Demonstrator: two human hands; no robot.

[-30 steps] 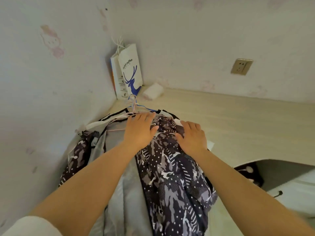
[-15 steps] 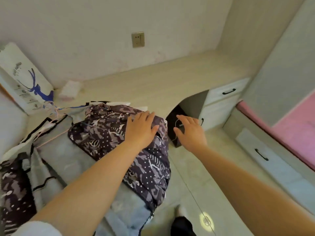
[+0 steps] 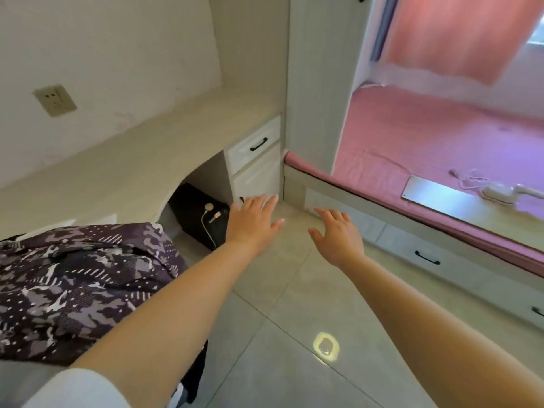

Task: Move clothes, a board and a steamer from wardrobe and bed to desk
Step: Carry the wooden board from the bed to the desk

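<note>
A heap of purple-and-white patterned clothes point(image 3: 76, 284) lies on the pale wooden desk point(image 3: 123, 169) at the lower left. My left hand point(image 3: 253, 222) and my right hand point(image 3: 338, 237) hover over the floor, fingers spread, holding nothing. On the pink bed point(image 3: 441, 136) at the right lie a flat white board point(image 3: 450, 198) and a white steamer point(image 3: 500, 194) with its cord beside it.
A wall socket point(image 3: 54, 100) sits above the desk. Drawers with black handles point(image 3: 259, 144) stand at the desk's right end. A black bag point(image 3: 200, 216) with a white cable rests under the desk. A tall panel point(image 3: 318, 83) divides desk from bed. Bed-base drawers point(image 3: 426, 257) line the tiled floor point(image 3: 294, 334).
Both hands have left the clothes on the desk and swung right over the floor. My view has turned right, bringing the bed, board and steamer into sight.
</note>
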